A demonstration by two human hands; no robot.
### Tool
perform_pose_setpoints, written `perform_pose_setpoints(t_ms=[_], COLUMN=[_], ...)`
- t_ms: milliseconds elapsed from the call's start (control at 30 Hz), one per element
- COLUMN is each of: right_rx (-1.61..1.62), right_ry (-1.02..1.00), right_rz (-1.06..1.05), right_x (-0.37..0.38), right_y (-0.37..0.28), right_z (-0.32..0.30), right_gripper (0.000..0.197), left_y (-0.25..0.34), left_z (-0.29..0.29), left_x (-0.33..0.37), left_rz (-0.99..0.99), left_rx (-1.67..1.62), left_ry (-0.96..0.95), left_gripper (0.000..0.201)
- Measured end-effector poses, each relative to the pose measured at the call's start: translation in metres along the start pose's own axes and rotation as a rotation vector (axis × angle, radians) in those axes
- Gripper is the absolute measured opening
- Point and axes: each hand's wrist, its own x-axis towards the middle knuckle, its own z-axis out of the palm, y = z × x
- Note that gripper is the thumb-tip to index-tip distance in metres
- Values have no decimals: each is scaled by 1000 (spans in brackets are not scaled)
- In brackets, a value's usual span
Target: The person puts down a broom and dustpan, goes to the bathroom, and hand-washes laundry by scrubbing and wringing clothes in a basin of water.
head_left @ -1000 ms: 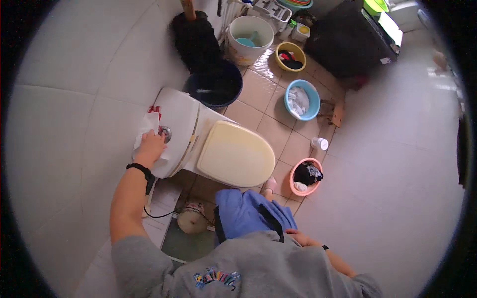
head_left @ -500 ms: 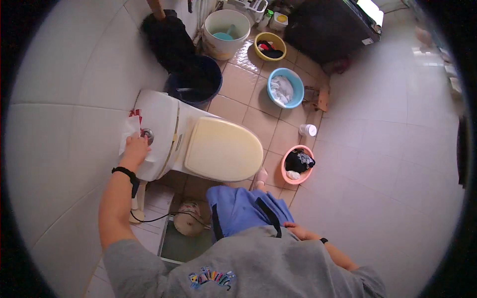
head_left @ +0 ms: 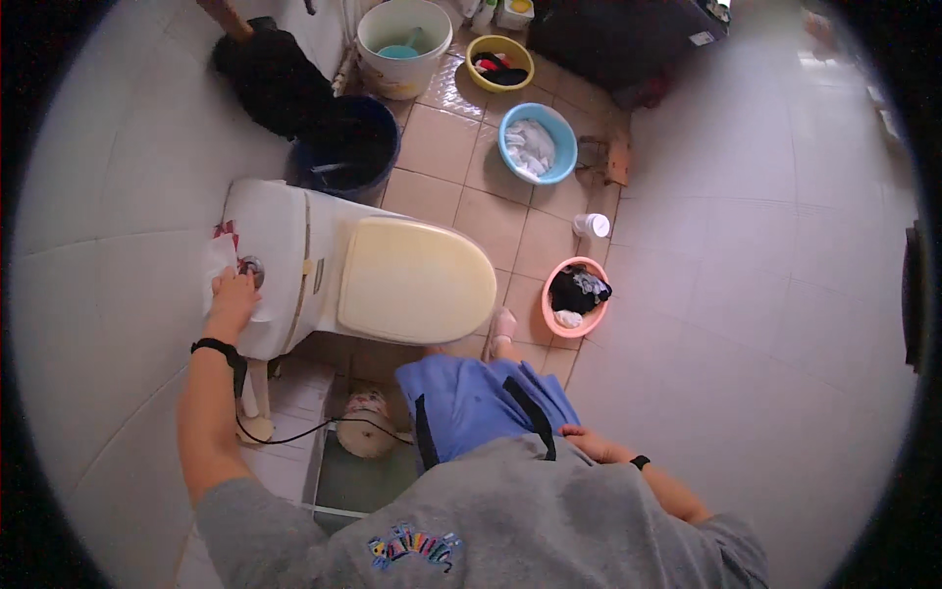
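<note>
My left hand [head_left: 232,297] reaches onto the top of the white toilet tank [head_left: 277,221], its fingertips at the round metal flush button [head_left: 253,269]. Nothing is gripped in it. Beside the button and partly under the hand lies a white and red packet or sheet [head_left: 218,253]. The toilet's cream lid [head_left: 417,282] is down. At the lower right, my right hand [head_left: 595,446] lies against the side of my blue shorts, its fingers stretched out and holding nothing that I can see.
Basins with clothes stand on the tiles: yellow [head_left: 502,44], blue [head_left: 567,137], pink [head_left: 548,294]. A white bottle [head_left: 592,226] is near the wall. Beyond the tank are a dark bucket [head_left: 378,162] and a white bucket [head_left: 392,74]. A waste bin [head_left: 368,437] and thin cable lie nearer me.
The whole view has shifted, so the toilet and basins sit further left and higher. My left hand stays at the flush button, and my right hand stays on the shorts.
</note>
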Motion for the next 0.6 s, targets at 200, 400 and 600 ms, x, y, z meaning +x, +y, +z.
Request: perform_pose_setpoints(t_ms=[200,400,600], right_rx=[-48,61,25], right_ry=[13,30,-82], right_rz=[-105,-91,-178], right_x=[-11,10,10], right_y=[12,54,38], right_z=[-21,-78,-166], right_gripper=[20,25,20], left_y=[12,51,138], left_z=[-15,-66,-69], left_x=[-4,-12,-27], left_rz=[-12,-219,-223], left_rx=[67,82,166], left_ry=[70,54,135], left_gripper=[53,44,21])
